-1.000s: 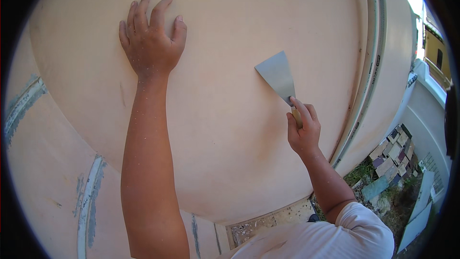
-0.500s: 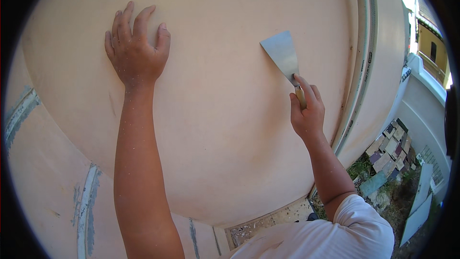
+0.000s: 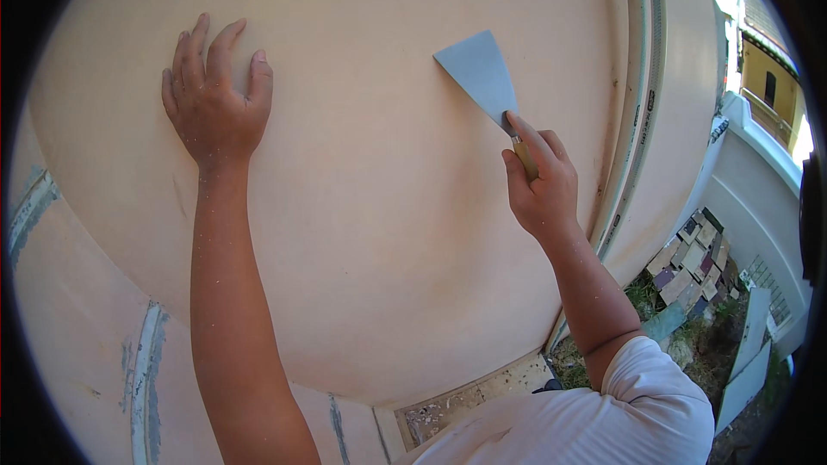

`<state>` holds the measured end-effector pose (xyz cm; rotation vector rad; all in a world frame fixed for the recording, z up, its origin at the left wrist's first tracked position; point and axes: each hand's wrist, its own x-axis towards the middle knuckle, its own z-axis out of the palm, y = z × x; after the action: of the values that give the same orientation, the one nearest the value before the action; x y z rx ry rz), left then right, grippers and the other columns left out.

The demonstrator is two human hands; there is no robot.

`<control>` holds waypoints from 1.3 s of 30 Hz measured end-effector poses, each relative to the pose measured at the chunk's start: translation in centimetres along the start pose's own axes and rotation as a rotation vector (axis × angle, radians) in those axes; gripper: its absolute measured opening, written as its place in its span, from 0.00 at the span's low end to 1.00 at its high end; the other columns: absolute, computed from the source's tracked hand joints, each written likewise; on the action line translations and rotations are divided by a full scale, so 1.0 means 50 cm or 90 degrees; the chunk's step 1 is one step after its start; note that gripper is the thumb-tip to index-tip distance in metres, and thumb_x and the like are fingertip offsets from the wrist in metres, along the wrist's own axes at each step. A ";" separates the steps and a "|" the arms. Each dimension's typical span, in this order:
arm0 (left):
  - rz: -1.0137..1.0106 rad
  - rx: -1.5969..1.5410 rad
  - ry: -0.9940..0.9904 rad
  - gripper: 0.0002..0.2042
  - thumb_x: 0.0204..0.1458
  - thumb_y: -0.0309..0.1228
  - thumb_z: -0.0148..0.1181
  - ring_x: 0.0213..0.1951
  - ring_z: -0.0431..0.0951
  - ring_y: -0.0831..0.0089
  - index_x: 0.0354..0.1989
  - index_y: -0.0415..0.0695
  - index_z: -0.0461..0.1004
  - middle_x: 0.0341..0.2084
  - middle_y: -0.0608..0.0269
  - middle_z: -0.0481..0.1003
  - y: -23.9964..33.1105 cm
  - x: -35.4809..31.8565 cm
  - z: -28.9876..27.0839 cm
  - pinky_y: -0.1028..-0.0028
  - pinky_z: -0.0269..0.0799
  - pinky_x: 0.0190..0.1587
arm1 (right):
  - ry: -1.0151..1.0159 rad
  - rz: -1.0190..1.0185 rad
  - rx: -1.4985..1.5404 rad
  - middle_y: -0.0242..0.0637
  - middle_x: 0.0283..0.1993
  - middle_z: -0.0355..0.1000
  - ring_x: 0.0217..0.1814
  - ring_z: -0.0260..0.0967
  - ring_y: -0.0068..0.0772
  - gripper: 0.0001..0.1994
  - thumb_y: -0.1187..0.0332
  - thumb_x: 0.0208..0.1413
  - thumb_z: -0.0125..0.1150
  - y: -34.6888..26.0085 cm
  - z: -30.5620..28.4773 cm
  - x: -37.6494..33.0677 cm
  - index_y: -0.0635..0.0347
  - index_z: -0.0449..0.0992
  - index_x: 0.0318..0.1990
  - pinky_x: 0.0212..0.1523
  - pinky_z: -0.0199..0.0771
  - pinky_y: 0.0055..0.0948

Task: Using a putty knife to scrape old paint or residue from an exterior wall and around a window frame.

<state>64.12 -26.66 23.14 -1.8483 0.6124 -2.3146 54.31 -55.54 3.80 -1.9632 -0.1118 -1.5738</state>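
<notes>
A smooth, pale beige wall (image 3: 362, 207) fills most of the view. Against its upper left part rests my left hand (image 3: 215, 108), fingers spread and nothing held. My right hand (image 3: 543, 181) grips a putty knife (image 3: 478, 73) by its light wooden handle, the index finger stretched along toward the base of the blade. The wide grey metal blade points up and to the left, over the wall surface. Whether its edge touches the wall, I cannot tell.
To the right, a vertical strip (image 3: 642, 112) with small dark markings runs along the wall's edge. Beyond it lie a pile of stone tiles (image 3: 689, 267) and leaning pale boards (image 3: 748, 362) by a white outer wall (image 3: 758, 181). Grey-patched seams (image 3: 146, 370) cross the wall at lower left.
The putty knife in my right hand has shifted slightly left and up in the view. My left hand appears further left and a little lower, still spread. The whole view has shifted slightly.
</notes>
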 end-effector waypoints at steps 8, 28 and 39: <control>0.015 0.025 -0.004 0.17 0.55 0.39 0.57 0.62 0.66 0.60 0.54 0.57 0.73 0.60 0.63 0.68 0.025 0.000 -0.003 0.57 0.60 0.61 | 0.036 -0.038 0.016 0.34 0.32 0.72 0.26 0.70 0.30 0.19 0.74 0.55 0.61 0.039 -0.010 0.040 0.48 0.76 0.55 0.28 0.71 0.28; 0.035 0.006 0.011 0.16 0.53 0.36 0.58 0.59 0.69 0.57 0.51 0.52 0.75 0.58 0.60 0.69 0.019 0.001 -0.001 0.58 0.64 0.59 | -0.003 -0.058 0.060 0.37 0.36 0.71 0.34 0.71 0.33 0.23 0.78 0.55 0.59 -0.028 0.029 0.166 0.52 0.73 0.59 0.35 0.71 0.29; -0.013 -0.051 0.016 0.17 0.52 0.42 0.58 0.63 0.65 0.63 0.51 0.60 0.75 0.60 0.68 0.68 0.015 -0.008 0.013 0.54 0.55 0.63 | -0.046 0.074 0.161 0.42 0.36 0.71 0.33 0.70 0.36 0.24 0.80 0.52 0.59 0.062 -0.038 -0.170 0.59 0.72 0.58 0.35 0.71 0.28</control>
<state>64.72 -27.33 22.60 -1.8695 0.7035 -2.3635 51.53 -56.44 -4.95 -1.7955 -0.2114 -1.3456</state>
